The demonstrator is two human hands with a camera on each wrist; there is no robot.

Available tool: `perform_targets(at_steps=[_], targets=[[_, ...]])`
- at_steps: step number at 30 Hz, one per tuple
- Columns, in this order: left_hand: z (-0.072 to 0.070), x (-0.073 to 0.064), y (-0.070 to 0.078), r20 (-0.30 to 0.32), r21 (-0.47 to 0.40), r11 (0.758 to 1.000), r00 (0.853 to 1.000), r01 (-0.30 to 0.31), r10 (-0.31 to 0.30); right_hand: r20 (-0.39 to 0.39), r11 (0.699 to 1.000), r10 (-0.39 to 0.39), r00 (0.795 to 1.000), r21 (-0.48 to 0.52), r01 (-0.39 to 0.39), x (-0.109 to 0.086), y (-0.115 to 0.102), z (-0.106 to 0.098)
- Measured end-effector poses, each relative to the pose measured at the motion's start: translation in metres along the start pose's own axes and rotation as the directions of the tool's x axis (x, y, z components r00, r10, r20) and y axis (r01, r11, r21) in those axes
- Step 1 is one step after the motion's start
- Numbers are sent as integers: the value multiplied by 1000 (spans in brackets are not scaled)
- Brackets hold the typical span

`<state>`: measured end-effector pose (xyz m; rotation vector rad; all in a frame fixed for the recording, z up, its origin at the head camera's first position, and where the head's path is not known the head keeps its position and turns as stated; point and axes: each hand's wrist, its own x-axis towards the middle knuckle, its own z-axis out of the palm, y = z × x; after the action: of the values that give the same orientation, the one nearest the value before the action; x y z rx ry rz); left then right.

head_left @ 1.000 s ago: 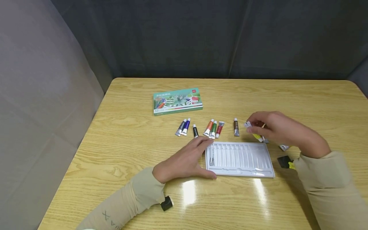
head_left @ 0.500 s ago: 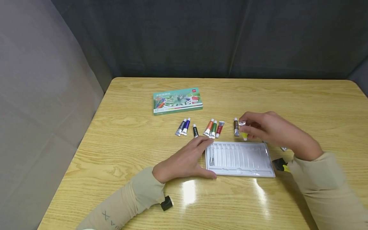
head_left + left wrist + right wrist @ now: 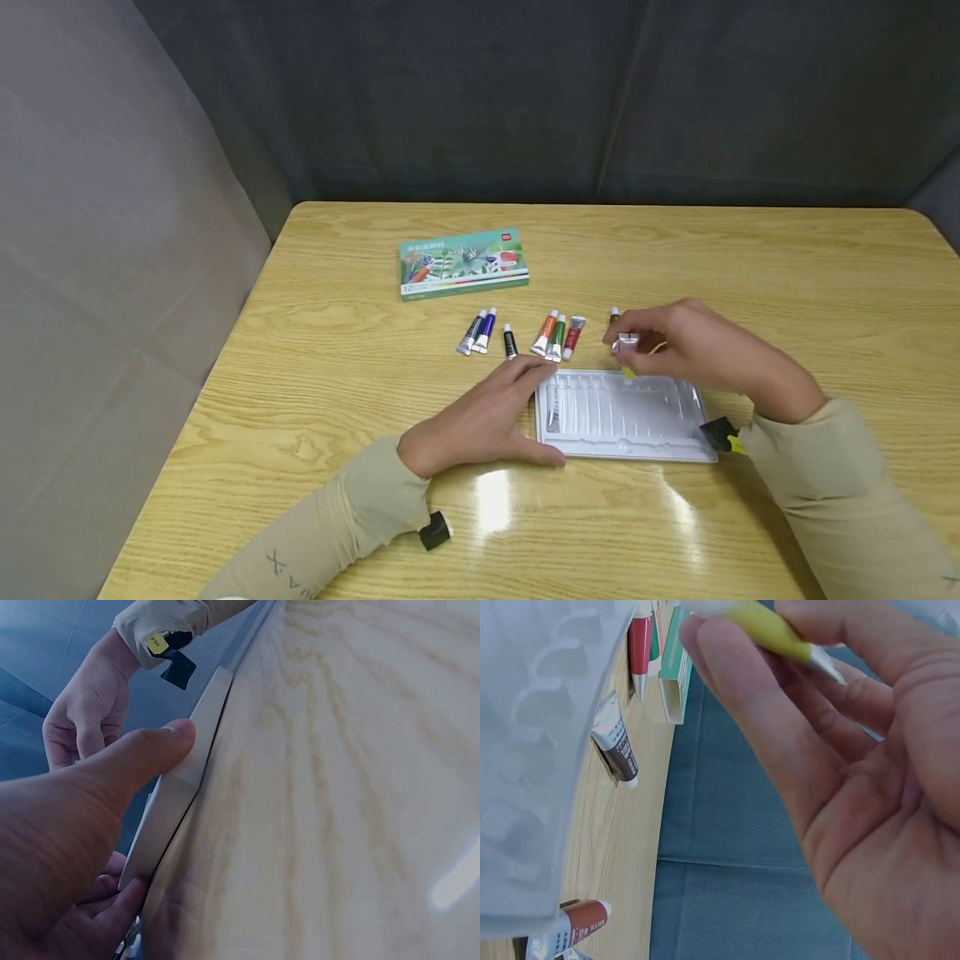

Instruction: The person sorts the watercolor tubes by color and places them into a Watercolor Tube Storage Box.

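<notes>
A white plastic tray (image 3: 637, 421) with a row of slots lies on the table in the head view. My left hand (image 3: 483, 421) holds its left end, thumb at the near edge and fingers at the far corner. One pale tube (image 3: 553, 408) rests in the leftmost slot. Above the tray's far edge, my right hand (image 3: 697, 354) pinches a yellow paint tube (image 3: 769, 628) between thumb and fingers. This tube's silver end faces up in the head view, its yellow part pointing down. A brown paint tube (image 3: 615, 313) is partly covered by the right hand.
Behind the tray lie orange (image 3: 545, 331), green (image 3: 557, 336), red (image 3: 573, 336), black (image 3: 510, 340) and blue (image 3: 487, 327) paint tubes. Farther back sits a green paint box (image 3: 465, 265). The right wrist view shows a reddish-brown tube (image 3: 587, 919) beside the tray.
My right hand has carried the yellow tube leftward and toward the tray, turning it from slanted to nearly upright on the way. The left hand stays on the tray.
</notes>
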<state>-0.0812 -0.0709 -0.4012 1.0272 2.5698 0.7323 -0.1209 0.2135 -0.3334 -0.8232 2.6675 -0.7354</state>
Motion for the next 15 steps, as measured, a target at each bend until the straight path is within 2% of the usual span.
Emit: perform_targets(at_steps=[15], targets=[[0, 0, 0, -7, -2, 1000, 1000, -14, 14, -49, 998, -70, 996, -1, 70, 3, -7, 5]])
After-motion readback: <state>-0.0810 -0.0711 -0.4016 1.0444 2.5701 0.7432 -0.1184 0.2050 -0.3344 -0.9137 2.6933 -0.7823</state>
